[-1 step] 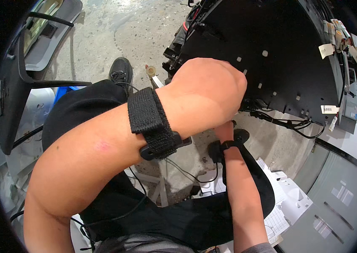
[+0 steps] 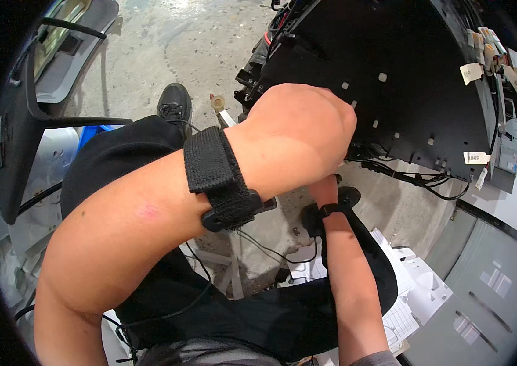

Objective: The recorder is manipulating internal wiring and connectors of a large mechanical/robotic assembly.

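My left hand (image 2: 301, 137) is up close to the lens, knuckles toward the black metal panel (image 2: 405, 73), its fingers curled out of sight against the panel's lower edge, so I cannot tell whether they pinch anything. A black strap (image 2: 219, 177) wraps my left wrist. My right hand (image 2: 327, 188) is tucked under the left, mostly hidden; only the wrist with a black band shows, and its fingers are hidden too.

The panel stands tilted in front of me, its long axis running from upper left down to lower right, the perforated face toward me. Black cables (image 2: 411, 177) trail along its bottom edge to the right.

Labels now: a small pale rectangular tag (image 2: 471, 72) hangs at the panel's upper right, a white one (image 2: 476, 158) sits at its lower right edge, and more beige tags (image 2: 502, 58) cluster near the top right corner. White sheets of paper (image 2: 411, 293) lie on the floor by my right knee. My black shoe (image 2: 175, 102) rests on the concrete floor (image 2: 167, 43).

Against the earlier frame, nothing has shifted: both hands and the panel sit in the same places.
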Demonstrator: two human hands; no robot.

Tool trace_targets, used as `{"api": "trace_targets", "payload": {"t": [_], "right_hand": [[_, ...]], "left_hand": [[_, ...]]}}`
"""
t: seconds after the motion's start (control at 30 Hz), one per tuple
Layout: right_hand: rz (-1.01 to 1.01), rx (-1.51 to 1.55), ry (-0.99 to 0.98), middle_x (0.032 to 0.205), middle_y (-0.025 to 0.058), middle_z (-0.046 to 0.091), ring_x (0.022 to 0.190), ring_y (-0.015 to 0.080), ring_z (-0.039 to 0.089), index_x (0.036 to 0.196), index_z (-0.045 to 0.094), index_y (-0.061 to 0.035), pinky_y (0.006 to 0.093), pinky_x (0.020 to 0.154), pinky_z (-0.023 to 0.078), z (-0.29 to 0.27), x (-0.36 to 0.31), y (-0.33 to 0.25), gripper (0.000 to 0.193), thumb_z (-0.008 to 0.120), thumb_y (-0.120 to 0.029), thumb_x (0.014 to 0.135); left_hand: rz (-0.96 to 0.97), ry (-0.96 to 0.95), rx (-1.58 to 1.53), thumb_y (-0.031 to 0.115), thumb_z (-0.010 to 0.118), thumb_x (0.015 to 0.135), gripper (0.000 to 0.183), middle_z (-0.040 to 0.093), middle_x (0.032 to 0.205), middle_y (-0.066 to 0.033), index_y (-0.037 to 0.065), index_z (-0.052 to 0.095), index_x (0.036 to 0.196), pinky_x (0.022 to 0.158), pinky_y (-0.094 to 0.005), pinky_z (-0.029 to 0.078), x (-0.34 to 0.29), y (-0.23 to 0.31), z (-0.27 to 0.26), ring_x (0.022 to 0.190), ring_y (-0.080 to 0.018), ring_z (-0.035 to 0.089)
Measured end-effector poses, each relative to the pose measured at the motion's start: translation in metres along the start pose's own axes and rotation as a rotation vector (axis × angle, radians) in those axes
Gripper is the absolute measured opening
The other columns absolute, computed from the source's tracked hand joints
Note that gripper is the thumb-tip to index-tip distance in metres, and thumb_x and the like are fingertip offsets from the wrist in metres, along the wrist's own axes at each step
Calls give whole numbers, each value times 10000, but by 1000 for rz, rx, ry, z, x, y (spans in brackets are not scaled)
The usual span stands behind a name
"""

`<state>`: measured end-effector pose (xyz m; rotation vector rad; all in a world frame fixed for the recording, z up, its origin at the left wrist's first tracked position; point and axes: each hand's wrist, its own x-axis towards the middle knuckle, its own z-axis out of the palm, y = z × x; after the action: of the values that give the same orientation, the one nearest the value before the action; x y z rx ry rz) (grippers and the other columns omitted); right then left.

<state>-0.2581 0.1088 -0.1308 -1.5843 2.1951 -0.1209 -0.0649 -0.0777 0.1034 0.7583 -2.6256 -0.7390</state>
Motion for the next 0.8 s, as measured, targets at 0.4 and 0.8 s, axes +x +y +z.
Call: {"api": "trace_targets", "payload": {"t": [0.4,0.8], "right_hand": [[77,-321,-103,820,179,616,766,326,594,824,617,-25,415,694,480,-8,1,-5,265,497,-261,833],[-33,-350,59,746,177,615,668,327,606,931,588,-12,401,609,498,-1,2,0,280,496,-260,837]], "left_hand": [[40,67,9,213,574,710,195,585,651,-168,19,595,712,582,-401,490,-2,-1,2,659,-334,592],[25,-8,16,206,570,716,189,583,649,-173,19,595,718,572,-410,488,0,0,0,644,-341,589]]}}
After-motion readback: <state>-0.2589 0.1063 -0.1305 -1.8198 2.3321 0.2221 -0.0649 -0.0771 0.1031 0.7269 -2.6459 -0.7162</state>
